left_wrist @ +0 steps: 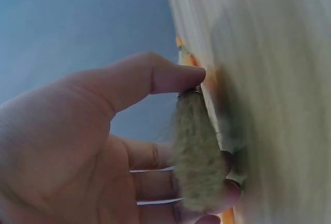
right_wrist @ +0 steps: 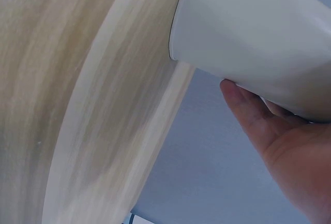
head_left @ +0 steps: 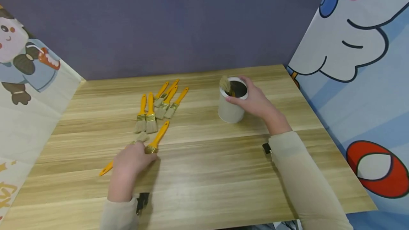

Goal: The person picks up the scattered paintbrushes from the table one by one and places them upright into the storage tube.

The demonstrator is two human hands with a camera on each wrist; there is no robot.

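In the head view my left hand [head_left: 131, 159] is low over the table, its thumb and fingers pinching a paintbrush [head_left: 161, 133] near the metal band. The orange handle points away from me; in the left wrist view the bristles [left_wrist: 197, 151] hang between thumb and fingers. Another paintbrush [head_left: 107, 168] lies partly hidden under this hand. My right hand [head_left: 258, 103] grips a white cylindrical pot [head_left: 230, 111] around its upper side, thumb at the rim. Inside stands a paintbrush [head_left: 225, 83] with bristles up. The right wrist view shows the pot's smooth side [right_wrist: 248, 32].
Several orange-handled paintbrushes [head_left: 151, 113] lie in a loose group beyond my left hand, bristles towards me. Everything rests on a wood-grain table [head_left: 204, 173]. A dark wall panel [head_left: 179, 27] rises behind, with cartoon-printed sheets [head_left: 358, 52] at both sides.
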